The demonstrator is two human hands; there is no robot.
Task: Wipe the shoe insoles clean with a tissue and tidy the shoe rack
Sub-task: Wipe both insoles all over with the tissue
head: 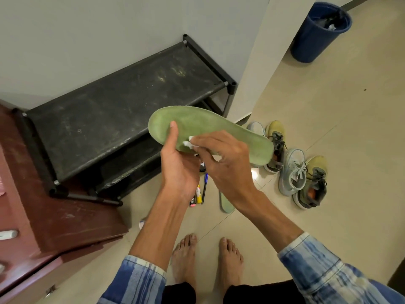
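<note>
Head view — beige tile floor (328,110), dusty black shoe rack (114,119).

Single head view, steeply downward, close above floor (317,110), edges seemingly warped

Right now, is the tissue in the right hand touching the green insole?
Touching. The head view shows the right hand pressing the white tissue flat onto the green insole, no gap visible.

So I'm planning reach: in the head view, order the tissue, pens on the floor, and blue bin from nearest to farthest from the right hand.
1. tissue, under the right hand fingertips
2. pens, on the floor below
3. blue bin, far upper right
</note>
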